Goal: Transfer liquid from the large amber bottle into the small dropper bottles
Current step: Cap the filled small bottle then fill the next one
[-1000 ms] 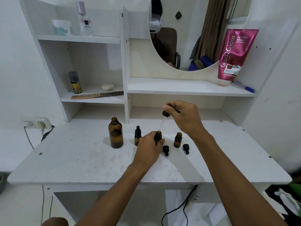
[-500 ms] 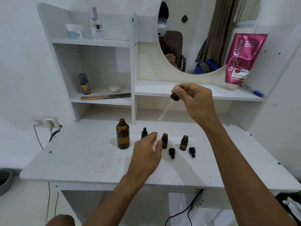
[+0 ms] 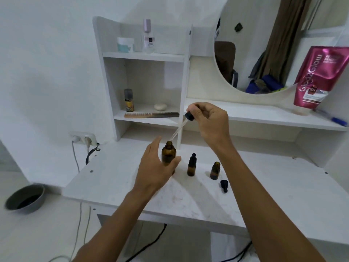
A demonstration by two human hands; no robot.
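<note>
Your right hand pinches the black cap of the dropper; its glass tube slants down and the tip hangs just above the open mouth of the large amber bottle, near the back of the white desk. Your left hand is open and curved around this bottle; I cannot tell if it touches. Close it on the body first, then straighten the tube and lower it slowly. The uncapped dropper bottle waits to the right, beside a capped dropper bottle.
</note>
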